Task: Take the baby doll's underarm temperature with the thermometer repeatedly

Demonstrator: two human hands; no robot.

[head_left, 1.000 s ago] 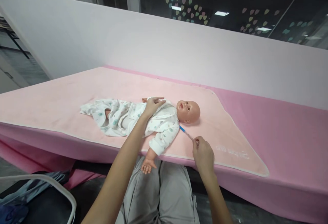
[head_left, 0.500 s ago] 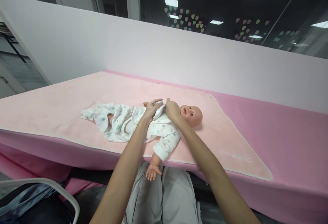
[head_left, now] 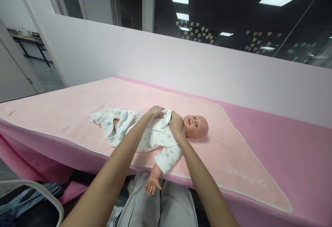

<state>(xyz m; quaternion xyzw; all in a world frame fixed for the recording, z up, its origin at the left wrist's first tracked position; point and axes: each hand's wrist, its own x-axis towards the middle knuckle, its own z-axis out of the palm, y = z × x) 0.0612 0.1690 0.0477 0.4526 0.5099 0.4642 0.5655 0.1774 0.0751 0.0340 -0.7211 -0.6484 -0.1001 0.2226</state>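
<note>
A baby doll [head_left: 195, 126] lies on its back with its bald head to the right, in a white printed baby outfit [head_left: 149, 140]. Its near arm is sleeved, and the doll's hand [head_left: 153, 184] hangs over the bed edge. My right hand [head_left: 176, 125] is closed on the outfit's cloth by the doll's neck and holds up a fold. Just left of it, my left hand [head_left: 156, 111] is closed around the doll's far arm at the chest, with small fingers showing under mine. My own hand mostly hides that arm.
The doll lies on a peach mat [head_left: 249, 164] over a pink bed cover [head_left: 298, 144]. Behind rises a white wall [head_left: 194, 67] with a dark window above. A metal chair frame [head_left: 49, 196] is at lower left, and a table [head_left: 28, 42] stands beyond the doorway.
My left hand has gone from lying over the outfit's front to closing around the doll's far arm. My right hand stays on the cloth near the neck. The camera view has shifted.
</note>
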